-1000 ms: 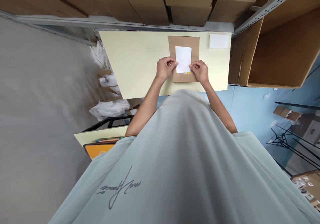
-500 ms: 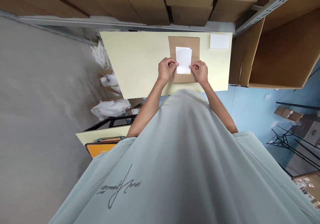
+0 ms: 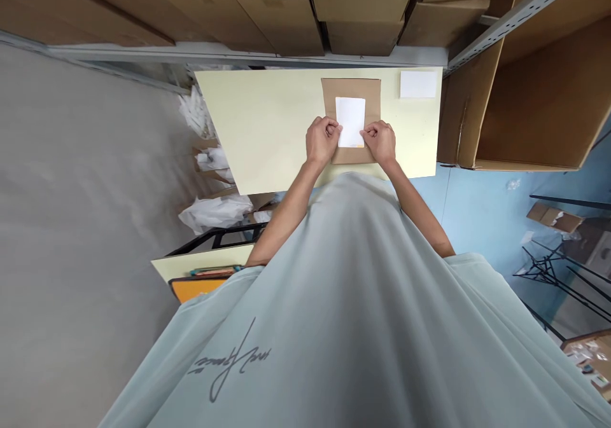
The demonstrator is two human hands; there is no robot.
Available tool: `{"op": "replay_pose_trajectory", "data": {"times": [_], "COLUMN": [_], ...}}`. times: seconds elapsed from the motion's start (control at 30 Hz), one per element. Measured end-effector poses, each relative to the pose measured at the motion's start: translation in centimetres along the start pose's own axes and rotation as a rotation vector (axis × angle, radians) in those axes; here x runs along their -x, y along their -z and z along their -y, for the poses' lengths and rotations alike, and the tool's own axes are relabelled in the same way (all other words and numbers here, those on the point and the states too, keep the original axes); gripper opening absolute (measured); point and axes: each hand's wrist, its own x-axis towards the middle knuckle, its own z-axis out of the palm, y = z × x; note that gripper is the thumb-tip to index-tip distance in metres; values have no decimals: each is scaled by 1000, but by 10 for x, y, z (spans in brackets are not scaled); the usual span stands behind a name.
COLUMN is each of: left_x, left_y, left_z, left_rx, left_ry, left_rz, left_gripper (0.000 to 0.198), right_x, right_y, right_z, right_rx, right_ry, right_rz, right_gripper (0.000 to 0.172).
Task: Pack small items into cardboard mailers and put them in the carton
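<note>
In the head view I see the person's left hand (image 3: pixel 322 140) pinching the left edge of a white paper (image 3: pixel 351 121) between thumb and fingers, the right hand (image 3: pixel 380 140) pinching its right edge. The paper lies over a brown cardboard piece (image 3: pixel 356 156) on the pale table (image 3: pixel 262 129), right of the tabletop's middle. Whether it is one sheet or several, I can't tell.

To my eye, an uneven pull could skew the paper or buckle it between the fingers; if there are layers, a loose pinch could let them slip apart. A nudge from either wrist might shift the cardboard too.

At the table's far right corner lies a white stack (image 3: pixel 417 84). Just beyond the right edge, a big open carton (image 3: pixel 544 97) would hinder a wide rightward reach. Boxes (image 3: pixel 365 37) on a metal shelf (image 3: pixel 229 53) close off the far side.
</note>
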Motion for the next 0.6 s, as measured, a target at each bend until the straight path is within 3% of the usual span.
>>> {"op": "replay_pose_trajectory", "data": {"times": [0.2, 0.4, 0.6], "left_x": [2, -3, -16], "left_y": [1, -1, -2], "left_z": [-3, 4, -7], "left_rx": [-62, -63, -64], "left_ry": [-28, 5, 7], "left_rz": [57, 33, -46], "left_gripper": [40, 54, 54], "right_x": [-1, 1, -11], "right_y": [-3, 6, 6], "right_z": [-3, 4, 10], "right_rx": [-23, -13, 77], "right_ry": [11, 123, 203], "right_rz": [6, 31, 43], "right_gripper": [16, 54, 64]}}
